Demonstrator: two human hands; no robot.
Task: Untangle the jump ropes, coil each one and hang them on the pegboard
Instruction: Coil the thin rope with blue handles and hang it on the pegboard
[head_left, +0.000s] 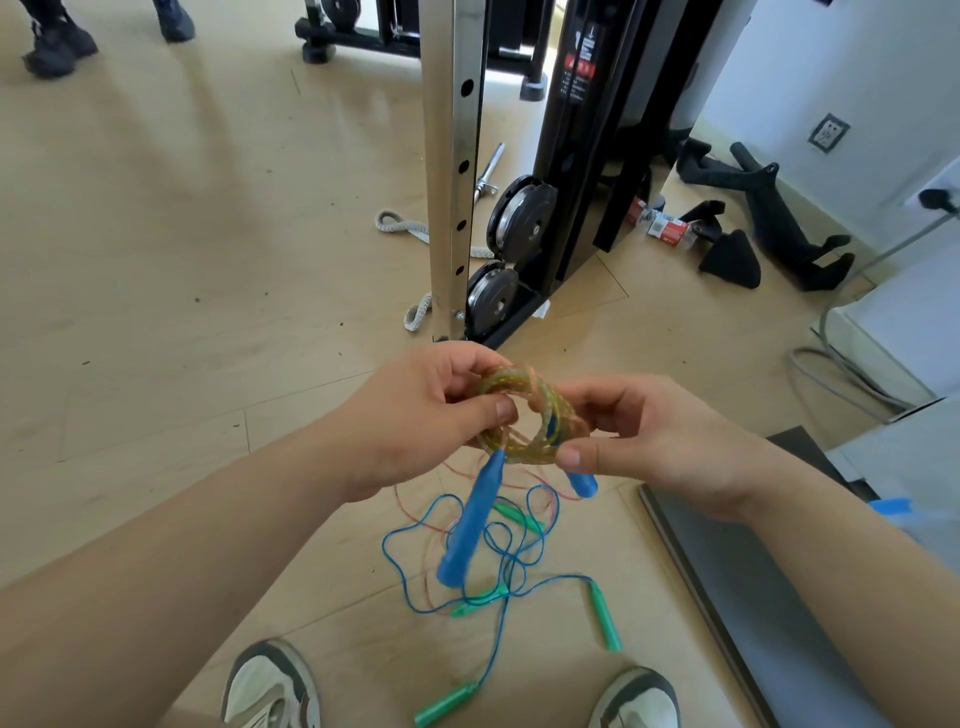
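Observation:
A yellowish clear jump rope is wound into a small coil in front of me. My left hand grips its left side and my right hand pinches its right side. Two blue handles hang from the coil: a long one pointing down and a short end under my right thumb. On the floor below lies a tangle of a blue rope and a thin pink rope, with several green handles among them. No pegboard is in view.
A gym rack's steel upright with weight plates stands just ahead. A dark mat lies on the right. Black attachments and a grey hose sit by the wall. Another person's shoes are at far left; my shoes are below.

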